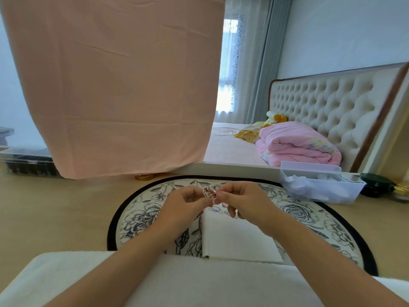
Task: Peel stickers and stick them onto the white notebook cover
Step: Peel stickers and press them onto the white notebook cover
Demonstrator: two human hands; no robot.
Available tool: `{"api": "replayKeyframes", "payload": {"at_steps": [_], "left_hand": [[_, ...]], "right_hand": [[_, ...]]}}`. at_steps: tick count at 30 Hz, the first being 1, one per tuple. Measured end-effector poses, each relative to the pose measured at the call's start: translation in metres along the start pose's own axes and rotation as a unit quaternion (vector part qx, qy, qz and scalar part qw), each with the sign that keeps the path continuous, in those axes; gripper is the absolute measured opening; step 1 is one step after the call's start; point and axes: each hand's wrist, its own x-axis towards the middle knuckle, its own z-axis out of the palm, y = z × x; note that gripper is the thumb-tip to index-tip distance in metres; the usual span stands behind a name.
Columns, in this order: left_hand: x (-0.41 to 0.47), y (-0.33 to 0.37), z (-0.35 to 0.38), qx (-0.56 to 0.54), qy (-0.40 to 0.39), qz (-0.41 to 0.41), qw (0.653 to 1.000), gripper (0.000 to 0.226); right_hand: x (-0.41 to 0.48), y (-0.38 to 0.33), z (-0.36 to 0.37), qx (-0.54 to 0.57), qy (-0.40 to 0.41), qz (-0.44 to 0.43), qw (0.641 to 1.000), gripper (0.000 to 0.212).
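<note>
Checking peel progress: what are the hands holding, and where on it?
A small red sticker, pinched at its edges: left hand on the left side, right hand on the right.

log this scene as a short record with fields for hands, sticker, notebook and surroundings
hands: left hand and right hand both pinch the held sticker above the white notebook
held sticker: small, red and white cartoon figure
white notebook: lies on the floral mat; a pale cartoon sticker is on its cover's far end
right of mat: clear plastic bin
</note>
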Motion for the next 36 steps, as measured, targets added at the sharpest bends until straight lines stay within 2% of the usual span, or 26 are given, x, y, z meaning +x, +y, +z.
{"api": "replayKeyframes", "payload": {"at_steps": [3, 8, 12, 22, 29, 36], "left_hand": [[0.006, 0.004, 0.012, 0.074, -0.028, 0.046, 0.996, 0.004], [0.023, 0.014, 0.037, 0.117, -0.016, 0.075, 0.99, 0.005], [0.029, 0.018, 0.055, 0.066, -0.018, 0.061, 0.996, 0.004], [0.031, 0.003, 0.065, 0.028, -0.019, 0.038, 0.999, 0.009], [0.026, 0.002, 0.062, 0.04, -0.016, 0.054, 0.998, 0.014], [0.023, 0.001, 0.063, 0.048, -0.001, 0.055, 0.997, 0.018]], "right_hand": [[-0.004, 0.005, -0.013, -0.025, 0.014, -0.012, 1.0, 0.009], [-0.002, 0.017, -0.033, -0.058, 0.049, -0.023, 0.997, 0.01], [0.001, 0.023, -0.046, -0.041, 0.084, -0.018, 0.995, 0.01], [0.007, 0.036, -0.051, -0.172, 0.084, -0.071, 0.979, 0.009], [0.002, 0.036, -0.044, -0.266, 0.115, -0.116, 0.95, 0.009], [0.001, 0.043, -0.033, -0.386, 0.216, -0.234, 0.866, 0.01]]}}
